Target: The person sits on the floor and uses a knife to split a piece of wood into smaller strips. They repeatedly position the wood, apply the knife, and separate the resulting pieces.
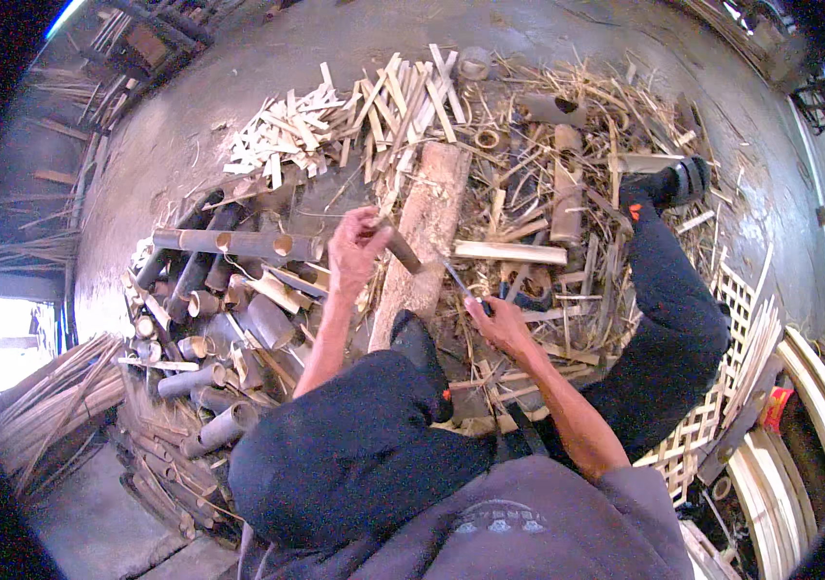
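Note:
My left hand (354,246) is closed around a short brown piece of split bamboo (402,250), tilted over a long, rough-topped wooden block (439,188). In my right hand (501,326) is a knife with a dark handle, its narrow blade (455,275) pointing up and left toward the block. The blade's tip lies close to the lower end of the bamboo piece; whether they touch I cannot tell. A pale split bamboo strip (511,252) rests just right of the block, beyond my right hand.
Pale bamboo slats (410,97) are heaped past the block. At left lie cut bamboo tubes (224,425) and a longer pole (238,244). Shavings and offcuts (596,106) cover the floor at right, around my outstretched leg (668,290). A woven bamboo lattice (693,435) stands at lower right.

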Tool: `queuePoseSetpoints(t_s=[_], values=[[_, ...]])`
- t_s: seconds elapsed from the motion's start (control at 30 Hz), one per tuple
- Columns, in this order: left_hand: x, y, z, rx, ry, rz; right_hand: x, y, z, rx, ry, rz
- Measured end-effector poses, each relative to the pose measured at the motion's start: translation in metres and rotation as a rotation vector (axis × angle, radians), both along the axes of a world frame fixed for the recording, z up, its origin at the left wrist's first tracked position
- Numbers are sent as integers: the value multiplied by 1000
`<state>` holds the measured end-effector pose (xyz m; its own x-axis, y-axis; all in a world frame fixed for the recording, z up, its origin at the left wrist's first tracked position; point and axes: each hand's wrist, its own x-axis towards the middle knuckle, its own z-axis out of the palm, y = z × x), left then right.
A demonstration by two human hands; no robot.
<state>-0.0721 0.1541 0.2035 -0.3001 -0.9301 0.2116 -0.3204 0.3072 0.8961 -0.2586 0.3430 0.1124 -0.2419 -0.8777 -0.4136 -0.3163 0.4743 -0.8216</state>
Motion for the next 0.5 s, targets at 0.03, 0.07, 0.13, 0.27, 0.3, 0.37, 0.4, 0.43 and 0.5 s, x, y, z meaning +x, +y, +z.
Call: queuePoseSetpoints(t_s=[0.03,0.07,0.13,0.27,0.3,0.37,0.4,0.43,0.5], values=[[-3,1,-11,-16,82,9,-1,0,24,-30,52,-16],[1,5,-12,47,-34,-34,-2,3,50,-56,99,-30],[-9,12,-20,140,90,-57,2,1,92,-137,66,-75],[-10,27,-6,-6,-33,-62,12,-16,143,-76,-168,-35],[-7,28,-3,-2,-61,-65,16,-22,155,-35,-215,-25],[-6,30,0,13,-118,-83,21,-28,144,-178,-185,-26],[-6,32,-1,-2,-81,-76,22,-30,142,-164,-188,-23],[-6,32,-2,33,-93,-89,22,-32,141,-154,-190,-20],[-6,32,-2,102,-115,-117,23,-33,138,-171,-164,-20]])
